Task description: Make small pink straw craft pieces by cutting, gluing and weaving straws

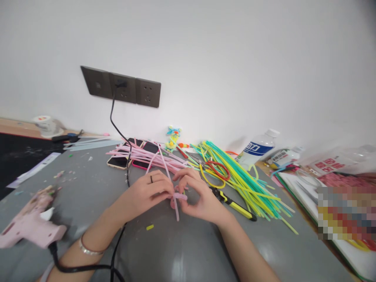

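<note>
In the middle of the head view, my left hand (155, 187) and my right hand (196, 192) meet over a pink pipe cleaner (176, 209) bent into a small looped shape. The fingertips of both hands pinch it; one end hangs down and another rises behind the left fingers. Part of the shape is hidden by my fingers. Just behind lies a bunch of pink pipe cleaners (141, 154), partly over several phones (117, 161). Close to my right hand are black-and-yellow pliers (239, 209) and scissors (212, 181) with red and yellow handles.
A pink glue gun (35, 225) lies at left, its black cord running under my left arm. Green and yellow pipe cleaners (249, 184) spread at right. A bottle (258, 148) and small colourful figure (172, 141) stand near the wall. A yellow scrap (150, 227) lies in front.
</note>
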`<state>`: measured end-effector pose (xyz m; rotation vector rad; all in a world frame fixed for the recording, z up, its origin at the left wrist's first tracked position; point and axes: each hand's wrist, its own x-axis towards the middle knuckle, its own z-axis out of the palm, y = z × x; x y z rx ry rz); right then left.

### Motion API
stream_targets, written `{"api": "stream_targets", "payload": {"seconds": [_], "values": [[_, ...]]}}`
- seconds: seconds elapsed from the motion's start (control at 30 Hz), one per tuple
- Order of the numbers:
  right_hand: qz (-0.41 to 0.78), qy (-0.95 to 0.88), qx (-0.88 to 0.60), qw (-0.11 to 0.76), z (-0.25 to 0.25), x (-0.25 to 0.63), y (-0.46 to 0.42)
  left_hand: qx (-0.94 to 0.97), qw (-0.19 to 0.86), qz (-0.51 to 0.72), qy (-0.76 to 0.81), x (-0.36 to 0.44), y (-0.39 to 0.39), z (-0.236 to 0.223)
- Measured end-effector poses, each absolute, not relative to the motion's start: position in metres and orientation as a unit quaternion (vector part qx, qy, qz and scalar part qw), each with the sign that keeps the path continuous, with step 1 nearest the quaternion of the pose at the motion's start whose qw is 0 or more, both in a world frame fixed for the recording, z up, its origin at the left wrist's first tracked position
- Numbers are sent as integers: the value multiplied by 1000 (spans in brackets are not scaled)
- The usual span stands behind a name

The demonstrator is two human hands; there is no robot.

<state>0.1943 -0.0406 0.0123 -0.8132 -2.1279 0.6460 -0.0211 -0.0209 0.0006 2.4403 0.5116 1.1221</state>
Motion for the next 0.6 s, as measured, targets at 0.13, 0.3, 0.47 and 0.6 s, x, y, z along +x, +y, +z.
{"api": "stream_targets", "payload": {"seconds": [0.13,0.3,0.47,0.6], "values": [[252,-831,-316,383,12,195,-40,870,210,397,204,-21,-23,2],[251,-830,-318,384,12,195,-40,873,212,384,213,-20,-24,5],[245,-832,-314,385,11,194,-40,881,225,362,204,-21,-24,6],[247,-832,-316,384,10,193,-40,880,230,357,213,-22,-23,5]]}}
